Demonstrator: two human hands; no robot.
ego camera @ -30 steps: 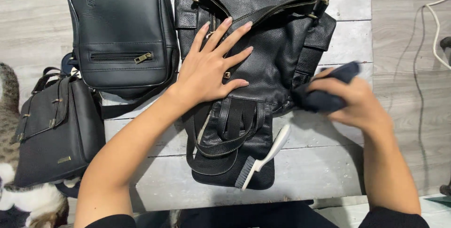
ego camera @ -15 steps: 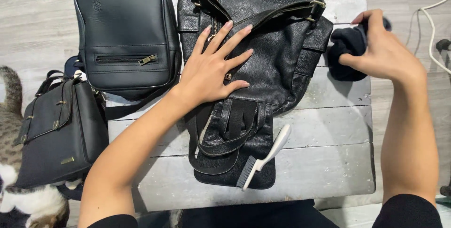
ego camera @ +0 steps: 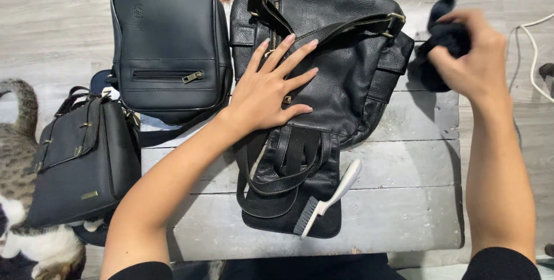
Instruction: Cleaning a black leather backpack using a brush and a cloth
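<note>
**Palm on the leather backpack, cloth bunched in the other hand**

From my head camera: my left hand (ego camera: 271,92) lies flat, fingers spread and gripping nothing, on the black pebbled-leather backpack (ego camera: 340,55), which rests in the middle of the grey plank table (ego camera: 404,199). My right hand (ego camera: 473,55) is clenched around a dark cloth (ego camera: 441,43), lifted just past the backpack's right edge. The backpack looks soft and slumping, fairly heavy, its grain not slippery; I judge the top strap or the straps nearest me the firmest places to grasp. The cloth is light and limp.

I count three black bags: this backpack, a smooth zip-pocket bag (ego camera: 167,43) to its left, a buckled satchel (ego camera: 81,159) further left. One white-handled brush (ego camera: 329,199) lies on the near straps. One cat (ego camera: 23,199) sits at the left edge.
</note>
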